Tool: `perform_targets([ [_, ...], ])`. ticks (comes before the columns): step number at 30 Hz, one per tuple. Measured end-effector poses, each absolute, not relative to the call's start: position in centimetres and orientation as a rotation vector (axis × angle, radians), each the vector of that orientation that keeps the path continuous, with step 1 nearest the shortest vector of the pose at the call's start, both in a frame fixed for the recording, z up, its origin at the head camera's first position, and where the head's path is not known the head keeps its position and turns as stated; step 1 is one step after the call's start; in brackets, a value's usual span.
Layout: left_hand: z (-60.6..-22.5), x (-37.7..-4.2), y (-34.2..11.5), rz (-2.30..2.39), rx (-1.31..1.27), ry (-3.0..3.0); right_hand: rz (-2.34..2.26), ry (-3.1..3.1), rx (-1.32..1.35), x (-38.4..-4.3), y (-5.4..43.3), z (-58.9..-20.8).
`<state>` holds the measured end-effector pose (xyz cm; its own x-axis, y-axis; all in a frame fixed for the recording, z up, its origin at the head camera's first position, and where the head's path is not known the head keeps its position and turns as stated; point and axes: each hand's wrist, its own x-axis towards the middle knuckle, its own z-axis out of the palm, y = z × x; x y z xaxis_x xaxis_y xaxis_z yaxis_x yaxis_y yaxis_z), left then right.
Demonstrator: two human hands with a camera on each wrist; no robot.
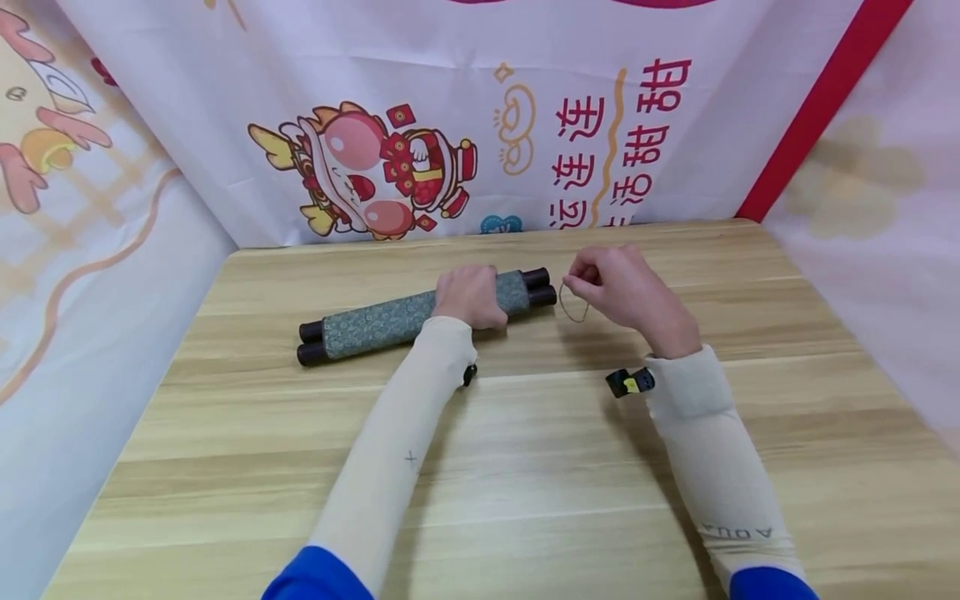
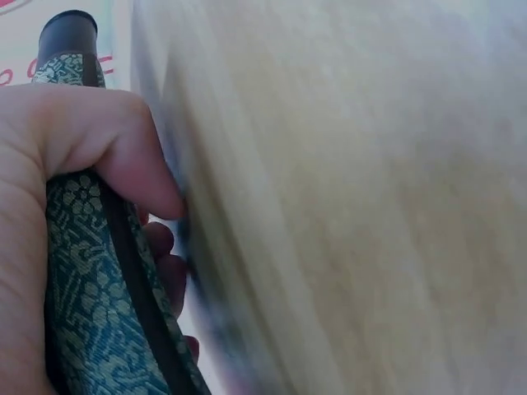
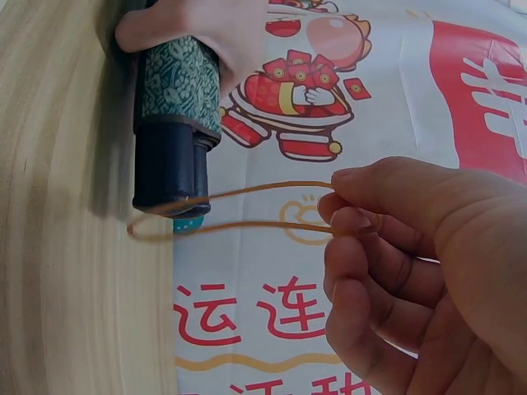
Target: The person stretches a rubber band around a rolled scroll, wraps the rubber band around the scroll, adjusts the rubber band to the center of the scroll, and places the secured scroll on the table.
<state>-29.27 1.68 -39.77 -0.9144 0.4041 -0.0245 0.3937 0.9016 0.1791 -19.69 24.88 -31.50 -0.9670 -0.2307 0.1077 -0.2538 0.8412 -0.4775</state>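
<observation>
A rolled scroll [image 1: 378,325] in green patterned brocade, with paired dark end knobs, lies slantwise across the far part of the table. My left hand [image 1: 468,296] grips it right of its middle; in the left wrist view the thumb crosses the brocade [image 2: 90,280] and fingertips show at the far side. Just off the scroll's right end, my right hand [image 1: 618,283] pinches a thin brown rubber band [image 3: 247,224] between thumb and fingers. The band hangs as a loose loop, overlapping the dark knobs [image 3: 169,169] in the right wrist view.
The scroll lies on a wood-grain table [image 1: 525,467]. Behind the table's far edge hangs a white cloth [image 1: 465,92] printed with a cartoon figure and red characters. More printed cloth [image 1: 97,275] hangs at the left side.
</observation>
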Motion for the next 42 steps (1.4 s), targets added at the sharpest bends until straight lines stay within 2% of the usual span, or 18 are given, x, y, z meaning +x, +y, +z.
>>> perform_targets([
  [15, -39.1, -27.1, 0.0, 0.258, 0.711, 2.926, 0.809, -2.989, 0.381, -19.6, 25.0, -31.4],
  [29, -37.7, -22.9, -0.8, 0.218, 0.719, 2.874, 0.781, -2.997, 0.421, -19.8, 24.6, -31.9],
  [42, -37.6, -21.3, -1.1, 0.254, 0.775, 2.903, 0.784, -3.006, 0.441, -19.7, 24.1, -32.2],
])
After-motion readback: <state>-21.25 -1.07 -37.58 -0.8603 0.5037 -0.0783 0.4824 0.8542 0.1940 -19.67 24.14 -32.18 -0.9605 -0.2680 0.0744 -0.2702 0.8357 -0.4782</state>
